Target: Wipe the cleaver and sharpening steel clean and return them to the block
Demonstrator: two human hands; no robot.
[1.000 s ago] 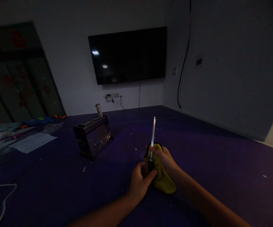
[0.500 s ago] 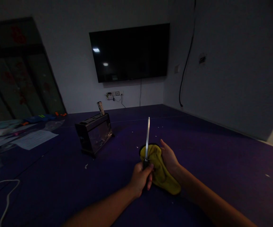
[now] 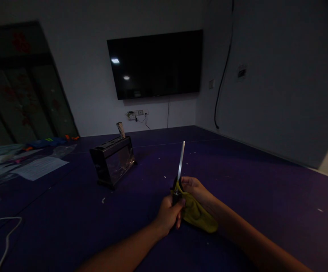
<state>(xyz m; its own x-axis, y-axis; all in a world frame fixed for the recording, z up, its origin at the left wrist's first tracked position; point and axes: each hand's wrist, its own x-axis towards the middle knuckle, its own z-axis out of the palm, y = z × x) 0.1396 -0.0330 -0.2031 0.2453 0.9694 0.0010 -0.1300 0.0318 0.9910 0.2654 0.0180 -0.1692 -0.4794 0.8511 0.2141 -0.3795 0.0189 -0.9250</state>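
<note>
My left hand (image 3: 168, 215) is closed round the dark handle of a knife, whose thin silvery blade (image 3: 181, 160) points up and away from me. My right hand (image 3: 195, 189) holds a yellow cloth (image 3: 195, 215) and pinches it round the base of the blade, just above the handle. The cloth hangs down under my right wrist. Both hands are over a dark purple mat (image 3: 237, 181) in a dim room.
A dark knife block (image 3: 113, 160) with one handle sticking out stands on the mat to the left. Papers (image 3: 40, 167) and small items lie far left. A white cord (image 3: 2, 234) curls at the lower left. A television (image 3: 155, 64) hangs on the far wall.
My right hand, open beside the blade half a second ago, has closed the cloth round the blade's base. The blade now tilts a little to the right.
</note>
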